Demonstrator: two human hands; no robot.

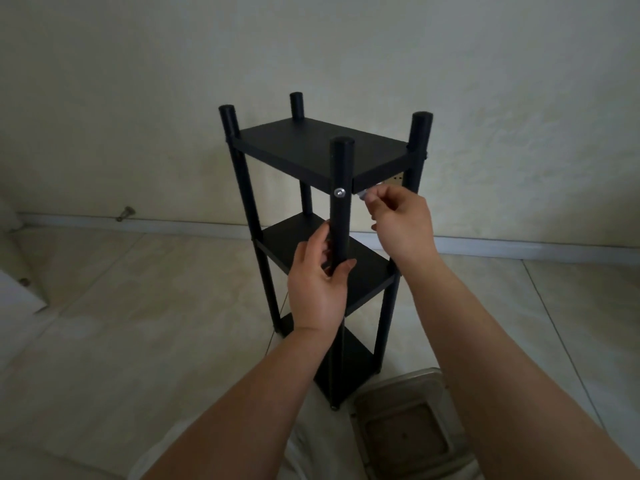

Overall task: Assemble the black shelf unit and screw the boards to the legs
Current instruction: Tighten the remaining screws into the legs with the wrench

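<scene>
**Top Board Going On, Near Leg Held Steady**

While standing upright at centre frame on the tiled floor (138,306), black shelf unit (325,237) shows three boards between four round legs. Left hand (320,285) wrapped round the near leg (341,209) just below the top board (322,150), thumb on one side, fingers curled behind. Right hand (398,223) up at two o'clock from the left, fingertips pinching a small silvery tool or fastener (363,195) against the board's near edge; cannot tell which it is. Silver screw head (339,192) already seated in the near leg at board height.

Looks light and tall, so likely tippy: narrow base, weight high. Stiff in the legs, probably a little wobbly at any joint not yet tight. Smooth round tubing, likely slick under the palm; best gripped low on a leg near a board, as now, rather than at the capped tops. Board edges look thin and could chip if knocked.

Open floor at nine and three o'clock. Wall (346,46) and skirting close behind at twelve. Pale tray or stool (408,424) just beside the base at five o'clock, limiting foot room there. Loose bolt (125,213) by the skirting at ten o'clock.
</scene>
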